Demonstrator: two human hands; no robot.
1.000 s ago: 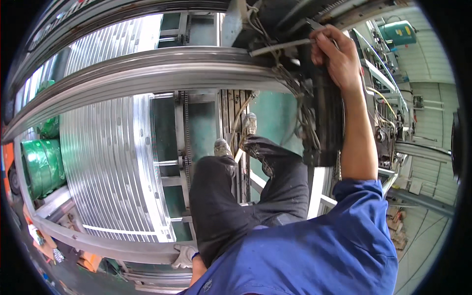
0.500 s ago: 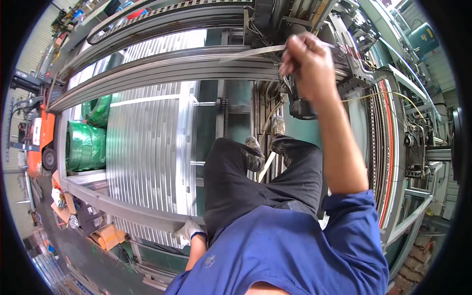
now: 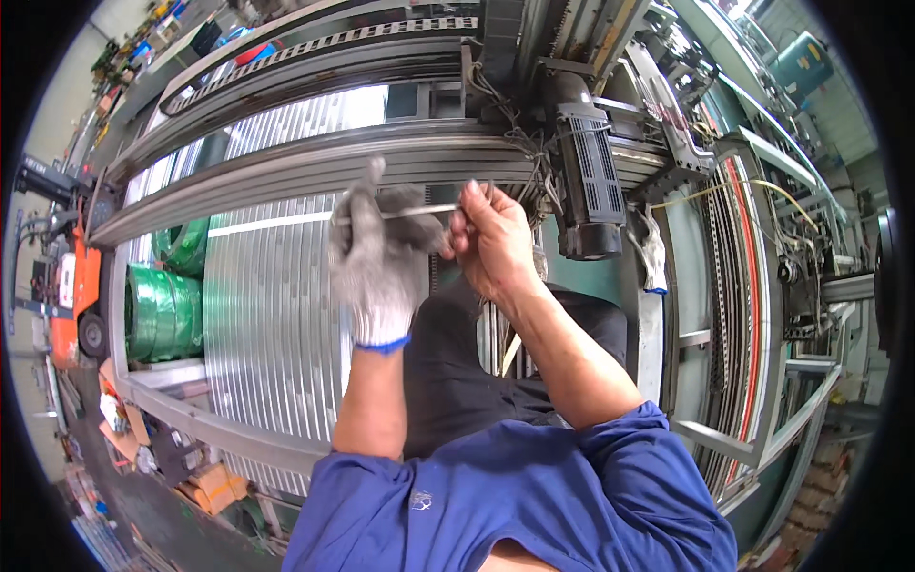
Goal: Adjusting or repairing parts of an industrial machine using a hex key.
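My left hand (image 3: 379, 253), in a grey-white knit glove with a blue cuff, is raised in front of me with its thumb pointing up. Motion smears its fingers, so their grip is unclear. Close to its right, my bare right hand (image 3: 494, 243) pinches a thin, pale metal-looking strip (image 3: 440, 208). The strip reaches leftward across the gloved fingers; whether they hold it too, I cannot tell. Both hands are above my lap, just on the near side of a long grey rail beam (image 3: 286, 170). Another white glove (image 3: 654, 253) with a blue edge lies at the right.
A black motor (image 3: 591, 181) with loose cables stands ahead to the right. Ribbed silvery panels (image 3: 272, 305) fill the frame on the left, beside green-wrapped rolls (image 3: 164, 313). An orange vehicle (image 3: 88, 291) is farther left. Red and black cables (image 3: 743, 248) run along the right.
My left hand has left the frame's near edge and come up to the middle. My right hand has moved left and down with the strip, uncovering the motor and the other glove.
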